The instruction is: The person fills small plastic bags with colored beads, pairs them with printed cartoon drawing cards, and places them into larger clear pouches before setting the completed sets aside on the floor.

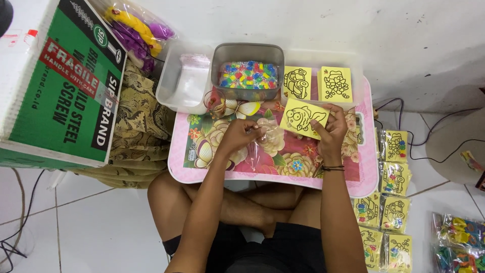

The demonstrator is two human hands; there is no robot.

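My right hand point(331, 132) grips a yellow card with a black line drawing point(301, 118) above a pink floral lap table point(283, 169). My left hand point(241, 135) pinches a small clear plastic bag point(272, 138) just left of the card. Two more yellow drawing cards point(317, 83) stand in a clear tray at the table's far edge. A grey tub of small colourful packets point(247, 75) sits to their left. A small clear cup point(214, 100) stands in front of the tub.
A green and white cardboard box point(55, 81) stands at the left on patterned cloth point(139, 121). A clear tub of plastic bags point(183, 81) is beside it. Several packed yellow cards point(389, 202) lie on the floor at the right, with cables point(429, 126) behind.
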